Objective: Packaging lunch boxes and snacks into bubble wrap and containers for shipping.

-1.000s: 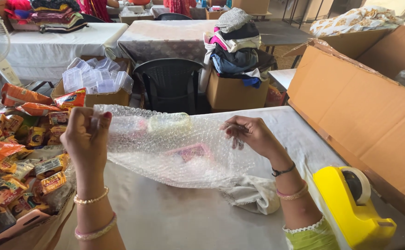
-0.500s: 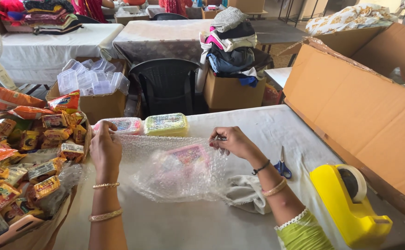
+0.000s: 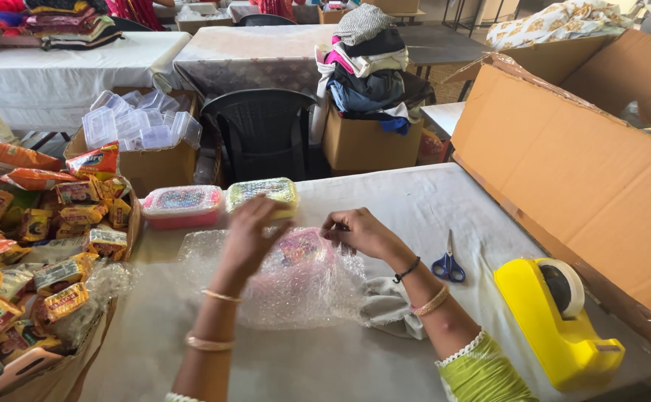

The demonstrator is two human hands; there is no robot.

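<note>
Left hand point(image 3: 254, 227) lies with fingers spread flat on the bubble wrap point(image 3: 295, 286), pressing it over a pink box point(image 3: 303, 246). Right hand point(image 3: 355, 231) pinches the wrap's far edge between curled fingers. The wrapped box sits just in front of a pink container point(image 3: 182, 205) and a green container point(image 3: 262, 192). Scissors point(image 3: 448, 264) lie right of the wrap; a yellow tape dispenser point(image 3: 552, 320) stands farther right.

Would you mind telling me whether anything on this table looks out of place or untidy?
The snack packets at the left lie in a loose heap, spilling over their box edge. A crumpled cloth lies half under the bubble wrap. Nothing looks damaged.
</note>
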